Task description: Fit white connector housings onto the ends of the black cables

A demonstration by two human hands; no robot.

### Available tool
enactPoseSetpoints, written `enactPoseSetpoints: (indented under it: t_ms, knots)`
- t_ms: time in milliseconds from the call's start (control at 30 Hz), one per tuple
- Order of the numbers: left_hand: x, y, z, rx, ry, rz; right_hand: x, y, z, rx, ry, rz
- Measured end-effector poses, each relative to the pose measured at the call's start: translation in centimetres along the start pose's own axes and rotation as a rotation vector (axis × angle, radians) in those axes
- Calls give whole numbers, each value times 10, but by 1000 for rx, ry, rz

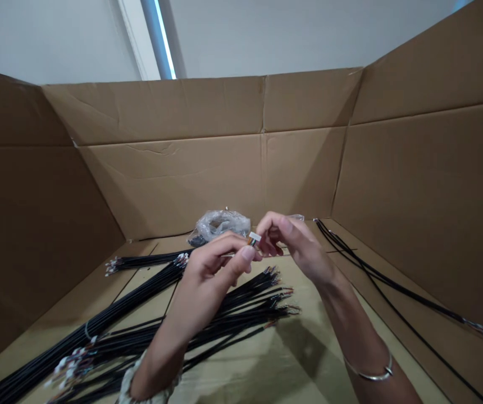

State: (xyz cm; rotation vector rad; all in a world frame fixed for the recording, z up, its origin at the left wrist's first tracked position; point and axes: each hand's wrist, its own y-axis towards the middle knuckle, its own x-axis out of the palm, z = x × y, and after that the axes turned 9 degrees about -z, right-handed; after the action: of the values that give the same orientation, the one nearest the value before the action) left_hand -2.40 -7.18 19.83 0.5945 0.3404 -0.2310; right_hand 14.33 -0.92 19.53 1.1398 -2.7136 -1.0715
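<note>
Surrounding everything, a tall cardboard box walls the work area. Bundles of black cables lie across its floor, with a crumpled plastic bag behind. Above them, the left hand and right hand together pinch a small white connector between fingertips.

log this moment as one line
left hand: pinches connector | right hand: at connector | cables: below on cardboard | bag: behind
</note>
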Motion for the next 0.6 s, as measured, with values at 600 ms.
enactPoseSetpoints:
  t_ms: [600]
  knots:
    - [60, -4, -129, -245, -208, 532, 74, -36, 135, 281, 344, 407]
